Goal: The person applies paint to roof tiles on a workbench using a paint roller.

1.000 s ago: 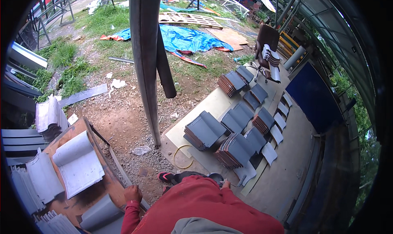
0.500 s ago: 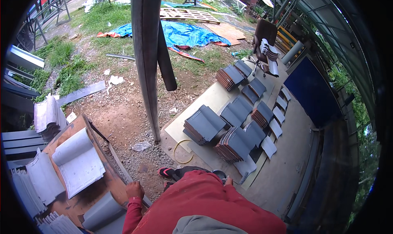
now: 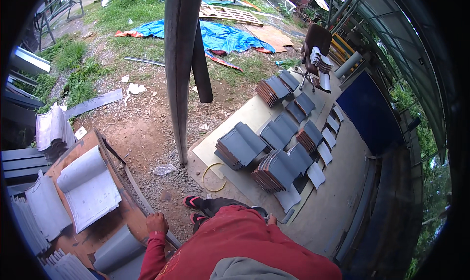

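Observation:
My left hand (image 3: 157,223), in a red sleeve, rests with curled fingers at the edge of a brown work table (image 3: 93,150). Any object in its grasp is hidden. Pale curved roof tiles (image 3: 90,189) lie on that table, with a grey roof tile (image 3: 117,250) closest to this hand. On the other side of my body, my right hand (image 3: 271,219) shows only in part, and its fingers are mostly hidden. Beside it is a dark round container (image 3: 260,211). A slim grey object (image 3: 288,216) lies just beyond, near a tile's corner.
Several stacks of dark grey tiles (image 3: 240,145) stand on pale boards at the right, with a row of lighter tiles (image 3: 324,153) alongside. A metal post (image 3: 178,74) rises ahead. Farther back are a blue tarp (image 3: 220,35), a wooden pallet (image 3: 230,14) and an office chair (image 3: 316,42).
The view has shifted slightly, so the tile stacks appear a little higher and farther left. More of my second shoe shows. Both hands stay near the same places.

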Available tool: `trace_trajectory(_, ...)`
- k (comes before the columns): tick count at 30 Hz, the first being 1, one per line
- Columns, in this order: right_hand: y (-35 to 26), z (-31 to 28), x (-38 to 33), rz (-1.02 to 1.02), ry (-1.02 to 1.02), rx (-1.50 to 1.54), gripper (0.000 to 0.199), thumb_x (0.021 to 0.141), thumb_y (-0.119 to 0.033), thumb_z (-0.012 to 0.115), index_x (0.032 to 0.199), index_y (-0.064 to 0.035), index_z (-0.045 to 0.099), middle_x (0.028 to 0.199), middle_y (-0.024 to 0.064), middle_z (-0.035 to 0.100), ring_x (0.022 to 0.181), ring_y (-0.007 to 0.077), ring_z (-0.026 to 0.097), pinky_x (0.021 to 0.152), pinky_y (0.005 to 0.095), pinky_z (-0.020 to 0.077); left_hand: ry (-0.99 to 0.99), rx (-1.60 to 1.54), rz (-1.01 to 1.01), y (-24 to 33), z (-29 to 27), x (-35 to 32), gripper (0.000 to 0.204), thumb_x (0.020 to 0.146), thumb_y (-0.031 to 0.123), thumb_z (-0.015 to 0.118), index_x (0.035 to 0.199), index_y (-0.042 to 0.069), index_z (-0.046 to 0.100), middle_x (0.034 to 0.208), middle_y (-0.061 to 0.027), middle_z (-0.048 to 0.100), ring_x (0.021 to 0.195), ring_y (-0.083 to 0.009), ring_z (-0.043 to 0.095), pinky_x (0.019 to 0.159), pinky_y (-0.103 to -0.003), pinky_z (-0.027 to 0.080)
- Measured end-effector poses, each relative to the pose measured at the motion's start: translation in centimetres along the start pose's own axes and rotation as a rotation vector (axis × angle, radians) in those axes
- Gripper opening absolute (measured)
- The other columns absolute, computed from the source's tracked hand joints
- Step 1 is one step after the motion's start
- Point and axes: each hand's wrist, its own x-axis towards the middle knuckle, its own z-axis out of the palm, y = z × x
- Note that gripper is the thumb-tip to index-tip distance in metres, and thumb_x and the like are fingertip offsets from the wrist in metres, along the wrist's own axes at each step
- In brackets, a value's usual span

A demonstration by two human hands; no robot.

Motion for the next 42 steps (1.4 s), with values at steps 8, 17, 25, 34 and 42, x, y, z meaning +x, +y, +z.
trace_trajectory(8, 0.2, -0.6, -0.5, -0.148, -0.077, -0.157, 0.048, 0.103, -0.039, 0.049, 0.082, -0.0011, 0.071, 0.073, 0.011, 0.071, 0.057, 0.0213, 0.063, 0.055, 0.0382, 0.0515, 0.002, 0.006, -0.005, -0.1, 0.3, -0.1, 0.006, 0.075, 0.013, 0.065, 0.075, 0.007, 0.066, 0.08, -0.0113, 0.068, 0.081, -0.0292, 0.065, 0.079, -0.042, 0.05)
trace_trajectory(17, -0.7, 0.0, -1.1, -0.208, -0.037, -0.368, 0.044, 0.099, -0.035, 0.056, 0.083, 0.0027, 0.071, 0.069, 0.0098, 0.067, 0.059, 0.0184, 0.061, 0.056, 0.0415, 0.0476, -0.086, 0.084, -0.046, -0.7, 2.1, -0.2, 0.01, 0.074, 0.016, 0.064, 0.074, 0.009, 0.072, 0.078, -0.0102, 0.07, 0.084, -0.0274, 0.068, 0.08, -0.042, 0.051)
trace_trajectory(25, -3.5, 2.4, -2.1, -0.238, -0.064, -0.442, 0.047, 0.1, -0.037, 0.056, 0.083, 0.0037, 0.071, 0.07, 0.0128, 0.067, 0.061, 0.0163, 0.057, 0.058, 0.0424, 0.0474, -0.06, 0.083, -0.038, -1.0, 3.0, -0.4, 0.012, 0.074, 0.019, 0.064, 0.073, 0.011, 0.073, 0.077, -0.0103, 0.071, 0.081, -0.0274, 0.069, 0.078, -0.043, 0.051)
trace_trajectory(34, -8.2, 4.4, -1.6, -0.355, -0.139, -0.454, 0.047, 0.1, -0.038, 0.056, 0.082, 0.0033, 0.071, 0.07, 0.0126, 0.067, 0.061, 0.0161, 0.056, 0.057, 0.0424, 0.0467, 0.029, 0.044, -0.045, -1.0, 2.7, -0.6, 0.01, 0.073, 0.018, 0.064, 0.071, 0.011, 0.071, 0.076, -0.0103, 0.07, 0.079, -0.0264, 0.069, 0.073, -0.042, 0.053)
trace_trajectory(42, -7.6, 7.5, -2.4, -0.369, -0.202, -0.508, 0.048, 0.101, -0.038, 0.055, 0.082, 0.003, 0.071, 0.069, 0.0123, 0.066, 0.061, 0.016, 0.055, 0.056, 0.0425, 0.0461, 0.012, 0.043, -0.022, -0.6, 1.7, -0.6, 0.011, 0.076, 0.02, 0.064, 0.076, 0.012, 0.072, 0.078, -0.0086, 0.071, 0.081, -0.0251, 0.069, 0.077, -0.041, 0.054)
